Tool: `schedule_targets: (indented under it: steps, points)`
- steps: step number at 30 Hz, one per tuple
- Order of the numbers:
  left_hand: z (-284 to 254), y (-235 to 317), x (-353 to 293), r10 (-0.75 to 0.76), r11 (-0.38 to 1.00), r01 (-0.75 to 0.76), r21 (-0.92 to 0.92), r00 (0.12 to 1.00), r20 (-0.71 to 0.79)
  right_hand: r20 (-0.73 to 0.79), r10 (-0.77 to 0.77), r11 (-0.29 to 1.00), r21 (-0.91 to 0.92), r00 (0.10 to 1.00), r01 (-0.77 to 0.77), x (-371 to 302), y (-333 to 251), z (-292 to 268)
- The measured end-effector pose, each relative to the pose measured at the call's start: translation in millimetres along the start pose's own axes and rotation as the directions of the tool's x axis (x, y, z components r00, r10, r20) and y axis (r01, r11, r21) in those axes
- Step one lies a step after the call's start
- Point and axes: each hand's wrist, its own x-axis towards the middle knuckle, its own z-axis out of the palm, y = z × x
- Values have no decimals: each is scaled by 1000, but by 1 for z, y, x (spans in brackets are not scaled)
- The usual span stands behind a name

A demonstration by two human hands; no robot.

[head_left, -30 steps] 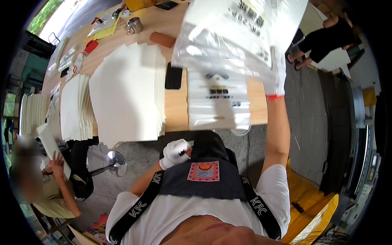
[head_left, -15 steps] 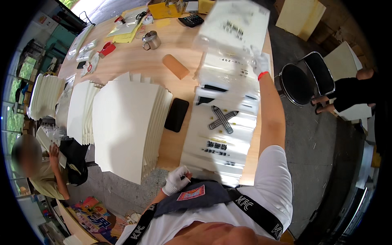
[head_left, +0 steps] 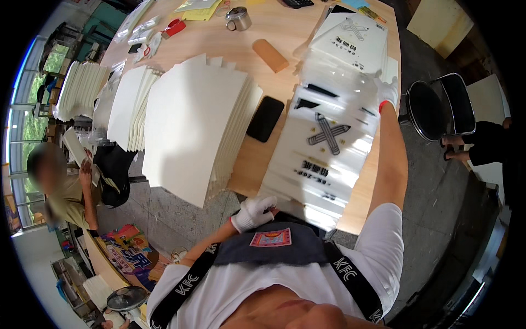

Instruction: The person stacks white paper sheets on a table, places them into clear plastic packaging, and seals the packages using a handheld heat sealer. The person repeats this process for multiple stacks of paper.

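Note:
My right hand (head_left: 388,91), in a white glove with a red cuff, reaches out to the right edge of the clear plastic sleeves (head_left: 342,77). Its slightly blurred fingers look apart, with nothing plainly held. Beyond it, a printed white paper pack (head_left: 350,41) in clear plastic lies on the table's far right. Nearer to me spreads a pile of clear printed sleeves (head_left: 323,159) with a crossed-pencils picture. My left hand (head_left: 255,214), also gloved, rests by my dark apron (head_left: 285,249) near the sleeves' lower end. Its fingers curl loosely, a gap between them, nothing visible inside.
Tall stacks of white paper (head_left: 192,126) stand left of a black phone (head_left: 265,119). Farther back are an orange-brown block (head_left: 270,55), a metal mug (head_left: 238,19) and a red tape dispenser (head_left: 174,27). A black chair (head_left: 430,109) stands right of the table. Another person (head_left: 71,186) sits at left.
The printed pack, lifted and tilted half a second ago, now lies flat at the far right. My right hand has come down beside the sleeves. The view has shifted.

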Motion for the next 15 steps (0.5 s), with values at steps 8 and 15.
schedule_targets:
  steps: [8,15]
  points:
    - [7,-33,-4,359,918,-385,96,909,211,51,-252,898,383,966,215,-253,20,-83]
    - [60,-51,21,453,810,-496,314,868,203,37,74,857,508,997,-82,-511,68,-79]
